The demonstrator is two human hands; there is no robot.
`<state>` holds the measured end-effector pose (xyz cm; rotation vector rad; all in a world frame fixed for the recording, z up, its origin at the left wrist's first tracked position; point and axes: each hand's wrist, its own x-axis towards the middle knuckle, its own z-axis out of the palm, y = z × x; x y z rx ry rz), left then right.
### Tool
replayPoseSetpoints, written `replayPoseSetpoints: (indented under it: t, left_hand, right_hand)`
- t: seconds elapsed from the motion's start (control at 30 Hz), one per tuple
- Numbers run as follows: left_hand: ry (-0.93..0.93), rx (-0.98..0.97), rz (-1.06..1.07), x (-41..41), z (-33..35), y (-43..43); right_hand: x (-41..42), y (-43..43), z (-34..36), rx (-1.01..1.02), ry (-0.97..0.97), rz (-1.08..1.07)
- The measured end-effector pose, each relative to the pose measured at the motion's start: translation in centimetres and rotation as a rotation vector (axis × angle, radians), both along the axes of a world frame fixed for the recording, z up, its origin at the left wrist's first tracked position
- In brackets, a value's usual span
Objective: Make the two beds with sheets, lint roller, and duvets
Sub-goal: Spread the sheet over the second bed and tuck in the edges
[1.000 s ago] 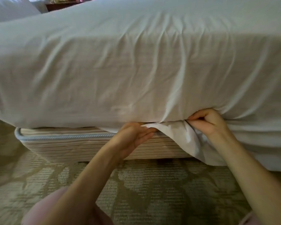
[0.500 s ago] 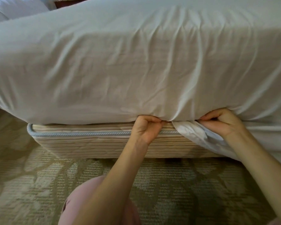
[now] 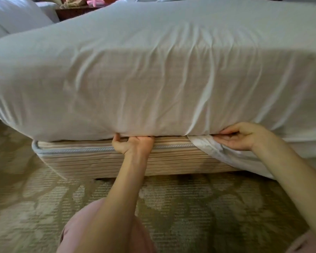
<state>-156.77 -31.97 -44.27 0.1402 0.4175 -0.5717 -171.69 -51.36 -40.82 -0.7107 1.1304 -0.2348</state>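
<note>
At the lower edge of the bed, centre of the frame, the left grip [image 3: 133,145] is pushed into the seam between the covered mattress and the striped box spring [image 3: 91,157]. Its fingers are buried in that seam, so I cannot tell how far they are curled. Only the knuckles, the back of the hand and the thumb show. The thumb is spread out to the left and its tip touches the white sheet [image 3: 153,79] where the cloth turns under the mattress.

To the right, at the same seam, the right grip [image 3: 243,138] lies on its side with its fingers pointing left. The thumb lies above and the fingers below, nearly straight and close together, pinching the top of a loose fold [image 3: 219,152] of the sheet. This fold bunches at the fingertips and hangs down over the box spring toward the lower right.

Across the upper two thirds of the frame the sheet is drawn over the top and side of the mattress, with creases fanning down toward both grips. Between the two grips the cloth is tucked in; right of the right grip it hangs loose.

Patterned carpet [image 3: 35,198] fills the bottom, with a pink-clad knee [image 3: 75,230] at the lower left. White pillows [image 3: 16,17] sit in the upper left corner.
</note>
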Motion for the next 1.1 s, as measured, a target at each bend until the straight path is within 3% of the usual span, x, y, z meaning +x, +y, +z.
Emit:
replayPoseSetpoints:
  t: [0.07,0.23,0.43,0.57,0.67,0.77,0.93,1.1]
  left_hand:
    - [0.002,0.039,-0.048,-1.6,0.1,-1.8]
    - [-0.009,0.153,-0.460,-7.0,-0.3,-5.6]
    - [-0.031,0.325,-0.511,-8.5,1.2,-7.1]
    - [-0.199,0.484,-0.747,-11.0,0.4,-8.2]
    - [-0.317,0.451,-0.980,-13.5,-1.1,-11.2]
    - [-0.433,0.420,-1.028,-16.6,-1.4,-15.4]
    - [-0.520,0.463,-1.107,-22.3,0.1,-25.4]
    - [-0.488,0.586,-0.967,-27.8,0.0,-34.1]
  right_hand:
    - [-0.5,0.2,0.1,-0.050,0.009,0.044]
    - [-2.6,0.5,0.1,-0.166,0.126,0.120]
    - [-7.5,-0.9,-2.8,-0.133,0.172,-0.186]
    - [-11.1,-2.6,-3.6,-0.115,0.293,-0.314]
    - [-13.8,-5.0,-3.4,-0.121,0.209,-0.354]
    - [-17.0,-9.2,-2.7,-0.170,0.136,-0.381]
    - [-21.7,-19.6,-2.6,-0.464,0.257,-0.056]
    - [-24.8,-27.5,-2.7,-0.595,0.259,0.099]
